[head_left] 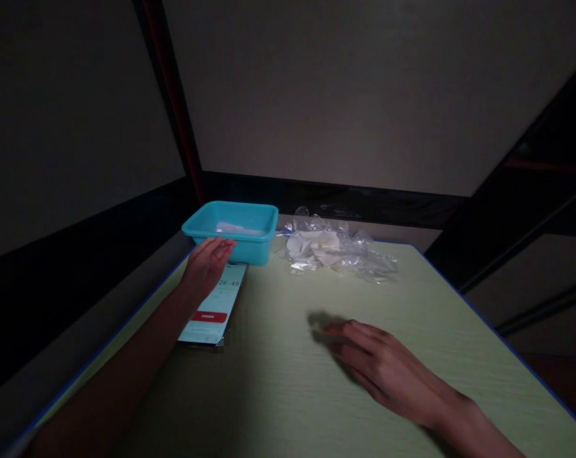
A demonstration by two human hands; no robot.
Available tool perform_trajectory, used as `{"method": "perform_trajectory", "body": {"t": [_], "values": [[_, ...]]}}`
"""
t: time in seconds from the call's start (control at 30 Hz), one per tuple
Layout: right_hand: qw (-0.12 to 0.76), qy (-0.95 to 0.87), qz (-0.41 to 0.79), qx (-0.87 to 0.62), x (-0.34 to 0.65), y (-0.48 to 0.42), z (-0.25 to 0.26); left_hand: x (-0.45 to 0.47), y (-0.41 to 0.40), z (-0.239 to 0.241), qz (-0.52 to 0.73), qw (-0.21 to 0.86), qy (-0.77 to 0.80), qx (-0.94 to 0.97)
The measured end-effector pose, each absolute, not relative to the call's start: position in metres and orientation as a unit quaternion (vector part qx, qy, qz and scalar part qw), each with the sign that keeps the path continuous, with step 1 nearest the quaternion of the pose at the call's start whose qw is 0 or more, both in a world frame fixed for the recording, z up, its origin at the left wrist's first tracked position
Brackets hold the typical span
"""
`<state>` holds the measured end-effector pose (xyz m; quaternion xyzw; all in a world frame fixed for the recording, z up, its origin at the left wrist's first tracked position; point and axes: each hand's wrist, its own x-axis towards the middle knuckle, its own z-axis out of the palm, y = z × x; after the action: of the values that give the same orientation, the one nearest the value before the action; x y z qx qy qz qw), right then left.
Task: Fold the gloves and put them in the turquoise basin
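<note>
My left hand (208,264) hovers over the upper part of a lit phone (214,308), its fingers stretched toward the front wall of a turquoise plastic basin (252,249). Whether the fingertips touch the basin I cannot tell; nothing shows in them. The phone lies face up, with timer digits and a red button on its screen, partly covered by my hand and wrist. Inside the basin is something whitish and thin (233,228). On the right, my right hand (371,361) is low over the table, fingers loosely apart and holding nothing.
Crumpled clear plastic (359,257) with white paper-like pieces (314,245) lies at the far middle of the pale green table (288,305). A blue edge (517,357) borders the tabletop. Behind it rises a dim grey panel (335,95); dark beams stand left and right.
</note>
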<state>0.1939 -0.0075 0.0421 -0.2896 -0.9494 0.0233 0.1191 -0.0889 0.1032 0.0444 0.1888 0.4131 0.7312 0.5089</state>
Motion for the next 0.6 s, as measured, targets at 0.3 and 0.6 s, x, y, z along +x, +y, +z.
{"method": "perform_trajectory", "body": {"t": [0.3,0.6], "values": [[0.107,-0.944,0.045,-0.308,0.194,-0.005,0.042,-0.092,0.104,0.041,0.727,0.518,0.42,0.165],[0.131,-0.927,0.052,-0.347,0.198,0.009,0.043,-0.075,0.082,0.042,0.726,0.505,0.439,0.156]]}}
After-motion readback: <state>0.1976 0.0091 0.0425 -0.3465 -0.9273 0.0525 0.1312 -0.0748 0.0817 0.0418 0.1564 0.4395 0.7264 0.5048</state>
